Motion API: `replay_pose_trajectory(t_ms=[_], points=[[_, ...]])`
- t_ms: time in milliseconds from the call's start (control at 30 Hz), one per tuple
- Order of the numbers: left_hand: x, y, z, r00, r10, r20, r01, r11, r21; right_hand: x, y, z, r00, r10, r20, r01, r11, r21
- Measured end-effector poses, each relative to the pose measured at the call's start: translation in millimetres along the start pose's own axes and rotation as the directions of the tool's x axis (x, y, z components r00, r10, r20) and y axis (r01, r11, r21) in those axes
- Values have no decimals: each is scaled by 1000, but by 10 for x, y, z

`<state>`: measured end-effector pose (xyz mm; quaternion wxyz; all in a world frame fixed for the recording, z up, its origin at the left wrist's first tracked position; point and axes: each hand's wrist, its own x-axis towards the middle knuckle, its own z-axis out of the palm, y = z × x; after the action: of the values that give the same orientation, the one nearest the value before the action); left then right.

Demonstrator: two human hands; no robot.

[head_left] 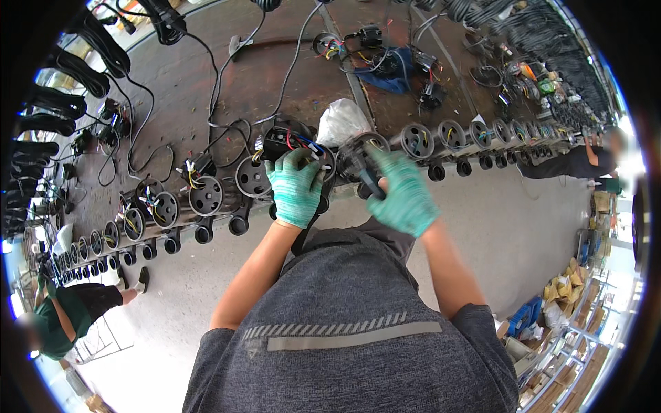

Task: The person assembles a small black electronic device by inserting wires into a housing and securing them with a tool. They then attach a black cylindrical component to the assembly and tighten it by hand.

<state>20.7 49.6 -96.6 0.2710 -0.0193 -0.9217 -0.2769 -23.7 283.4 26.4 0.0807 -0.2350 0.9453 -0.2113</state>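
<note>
My left hand (pixel 296 189), in a green knit glove, is closed around a black wired part (pixel 281 138) at the table's near edge. Red and blue wires come out of that part, and its lower side is hidden by my fingers. My right hand (pixel 406 196), gloved alike and blurred, is closed on a dark hand tool (pixel 370 180). The tool's head lies over a round dark housing, so its kind cannot be made out. Just left of my left hand is a round metal housing (pixel 253 177) with holes in its face.
Several round housings (pixel 418 141) line the near edge both ways. A white bag (pixel 342 118) sits beyond my hands. Farther back lie a hammer (pixel 237 47), a blue cloth (pixel 392 72) and coiled black cables (pixel 93 38). Other people (pixel 62 313) stand far left and far right.
</note>
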Motion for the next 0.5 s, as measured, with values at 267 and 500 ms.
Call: replay_pose_trajectory(t_ms=[267,500], points=[[-56,-46,-14,998,61,-6,-61,997,-36,611,1225,-158,931,320,-178,-358,895,-267],[-60,-20,-67,997,70,-19,-70,998,2,612,934,133,892,-108,-439,25,981,-192]])
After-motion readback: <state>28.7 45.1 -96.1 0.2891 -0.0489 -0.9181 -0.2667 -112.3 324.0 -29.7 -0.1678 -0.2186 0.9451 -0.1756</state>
